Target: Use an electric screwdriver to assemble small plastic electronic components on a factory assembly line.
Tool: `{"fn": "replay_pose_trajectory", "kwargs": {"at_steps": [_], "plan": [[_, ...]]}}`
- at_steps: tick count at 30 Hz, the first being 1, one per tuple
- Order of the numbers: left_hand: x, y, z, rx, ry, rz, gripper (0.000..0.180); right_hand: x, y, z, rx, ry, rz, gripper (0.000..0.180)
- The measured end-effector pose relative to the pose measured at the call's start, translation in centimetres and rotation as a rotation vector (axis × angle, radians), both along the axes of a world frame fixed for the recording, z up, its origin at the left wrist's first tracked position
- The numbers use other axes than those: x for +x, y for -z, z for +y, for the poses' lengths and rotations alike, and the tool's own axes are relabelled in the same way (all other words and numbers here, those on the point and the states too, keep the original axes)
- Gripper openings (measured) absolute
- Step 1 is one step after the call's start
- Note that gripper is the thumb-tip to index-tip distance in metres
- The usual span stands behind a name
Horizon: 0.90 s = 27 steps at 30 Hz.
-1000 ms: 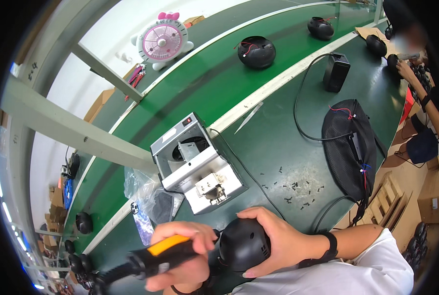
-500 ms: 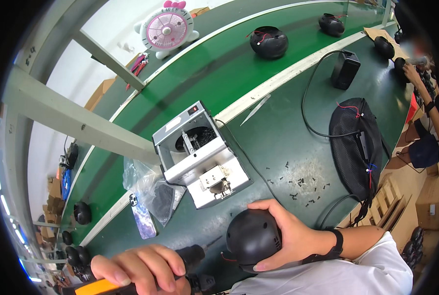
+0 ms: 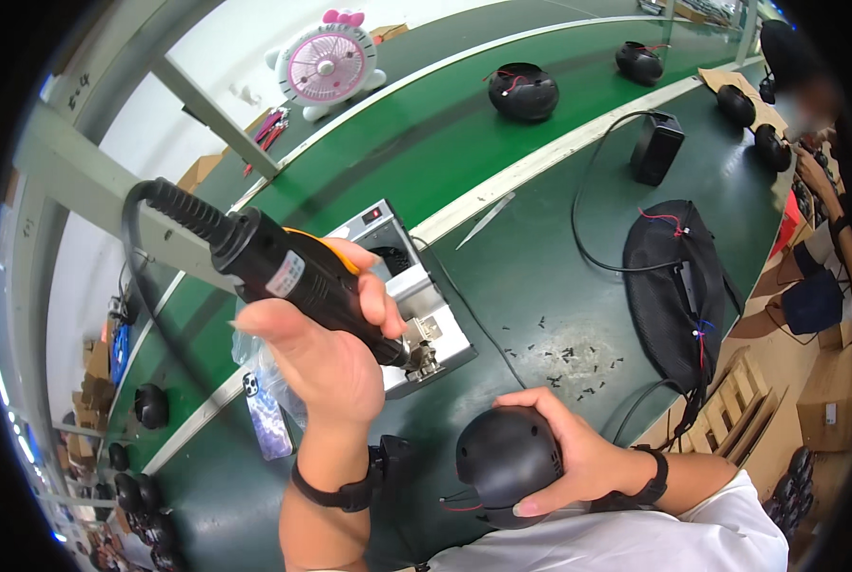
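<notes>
A worker's left hand (image 3: 335, 357) is wrapped tight round a black electric screwdriver (image 3: 297, 276) w/ an orange band, raised above the green table (image 3: 540, 286); the tool slants down to the right, its tip over a small metal fixture on a grey-white screw feeder box (image 3: 416, 305). A ribbed black cable (image 3: 154, 219) loops up & back from the tool's rear end. The right hand (image 3: 574, 448), lower centre, is closed over a rounded black plastic housing (image 3: 507, 462), held near the body at the table's near edge; thin red & black wires trail from its underside. Both wrists wear black straps.

Just left of the left forearm lie a clear plastic bag (image 3: 264, 381) & a phone (image 3: 268, 419) w/ a patterned case. Loose small black screws (image 3: 564, 357) are scattered on the table right of the feeder box. Farther right sits a black mesh piece (image 3: 674, 286) w/ red & blue wires, & a black adapter box (image 3: 656, 148) w/ a cord curling toward it.

Beyond a white strip runs a brighter green conveyor belt (image 3: 426, 143) carrying two more black housings (image 3: 523, 91), well apart. A pink & white desk fan (image 3: 328, 65) stands at the far side. More black housings (image 3: 149, 405) crowd the table's left end. Another person's arm (image 3: 817, 176) shows at the right rim, beside cardboard boxes (image 3: 831, 410) on the floor.
</notes>
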<state>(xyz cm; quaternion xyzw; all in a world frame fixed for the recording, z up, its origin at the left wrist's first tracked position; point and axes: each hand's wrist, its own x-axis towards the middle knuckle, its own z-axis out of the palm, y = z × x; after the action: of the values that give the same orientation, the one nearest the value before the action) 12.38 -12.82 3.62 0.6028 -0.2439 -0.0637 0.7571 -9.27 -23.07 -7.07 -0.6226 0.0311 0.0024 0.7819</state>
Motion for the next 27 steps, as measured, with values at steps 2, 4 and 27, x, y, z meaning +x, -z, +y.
{"fn": "replay_pose_trajectory", "kwargs": {"at_steps": [2, 4, 27], "plan": [[0.0, 0.5, 0.2, 0.011, -0.023, 0.001, 0.102, 0.0, 0.1, 0.0, -0.006, -0.001, 0.005, 0.102], [-0.1, 1.0, 0.6, 0.0, -0.006, 0.025, 0.102, 0.1, 0.2, 0.1, -0.024, -0.005, -0.004, 0.103], [-8.0, -0.5, 4.9, -0.185, 0.198, -0.066, 0.08, 0.2, 0.1, 0.4, -0.048, 0.045, 0.069, 0.106]]}}
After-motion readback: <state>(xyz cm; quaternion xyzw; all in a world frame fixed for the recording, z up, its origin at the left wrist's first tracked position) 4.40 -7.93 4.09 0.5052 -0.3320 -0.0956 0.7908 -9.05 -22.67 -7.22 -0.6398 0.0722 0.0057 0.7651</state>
